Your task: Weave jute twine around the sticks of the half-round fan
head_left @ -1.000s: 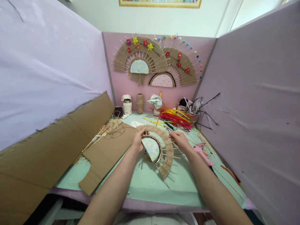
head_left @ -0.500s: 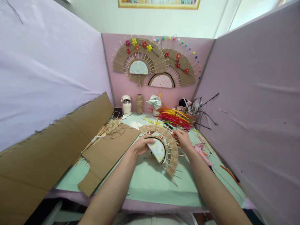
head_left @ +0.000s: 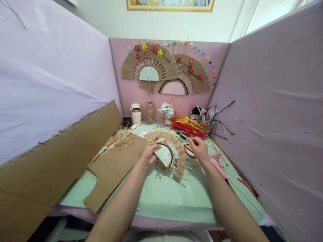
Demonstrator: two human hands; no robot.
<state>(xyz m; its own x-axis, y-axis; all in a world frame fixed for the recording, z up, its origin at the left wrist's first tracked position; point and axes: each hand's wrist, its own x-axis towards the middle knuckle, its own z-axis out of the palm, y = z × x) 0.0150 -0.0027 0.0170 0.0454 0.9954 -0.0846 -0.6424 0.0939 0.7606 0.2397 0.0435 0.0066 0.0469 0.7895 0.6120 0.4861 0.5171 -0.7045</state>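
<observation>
My left hand [head_left: 149, 154] grips a woven twine fan [head_left: 180, 153] at its half-round floral centre, thumb on top. Thin sticks spread outward through the fan's curved woven band, and it is held tilted above the table, with loose twine ends hanging below. My right hand [head_left: 199, 148] is apart from the fan, just off its right edge, with thumb and fingers pinched together. Whatever is in that pinch, perhaps a strand, is too small to make out. Between the fan and my right hand, red-orange scissor handles [head_left: 188, 152] lie on the table.
Cut cardboard [head_left: 118, 161] lies at left, with straw bundles beside it. At the back stand a white bottle [head_left: 136, 116], a twine spool [head_left: 150, 112] and a heap of red and yellow pipe cleaners [head_left: 188, 129]. A pink glue gun [head_left: 219, 167] lies right. Decorated fans [head_left: 166, 65] hang behind.
The fan and my left hand have shifted left and slightly up. My right hand has come away from the fan's edge, so the scissor handles now show between them.
</observation>
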